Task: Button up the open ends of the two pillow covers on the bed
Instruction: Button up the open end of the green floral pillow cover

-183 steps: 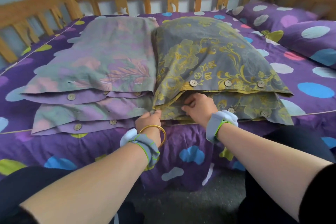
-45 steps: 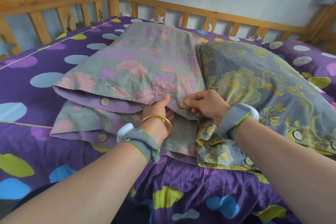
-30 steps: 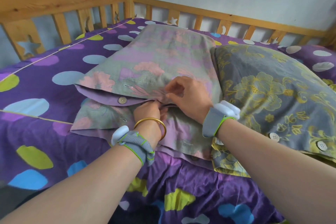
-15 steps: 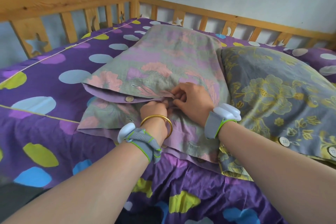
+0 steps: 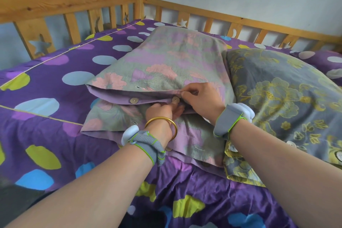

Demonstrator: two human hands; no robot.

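Note:
A grey-green pillow cover with pink flowers (image 5: pixel 166 65) lies on the bed, its open end facing me. Its purple inner flap (image 5: pixel 118 99) shows two buttons: a left button (image 5: pixel 134 100) and a middle button (image 5: pixel 175 99). My left hand (image 5: pixel 162 112) pinches the flap just below the middle button. My right hand (image 5: pixel 200 96) pinches the top edge of the cover right above that button. To the right lies a grey pillow cover with yellow flowers (image 5: pixel 277 94), with buttons (image 5: pixel 339 156) at its near end.
A second pink-flowered cover (image 5: pixel 114 118) lies under the first. The bedspread (image 5: pixel 48 116) is purple with coloured dots. A wooden bed rail (image 5: pixel 70 3) runs along the left and back. A purple dotted pillow (image 5: pixel 325 59) sits at the far right.
Both hands moved from the yellow-flowered cover to the pink-flowered one. In the last half second the middle button has come into view between my two hands.

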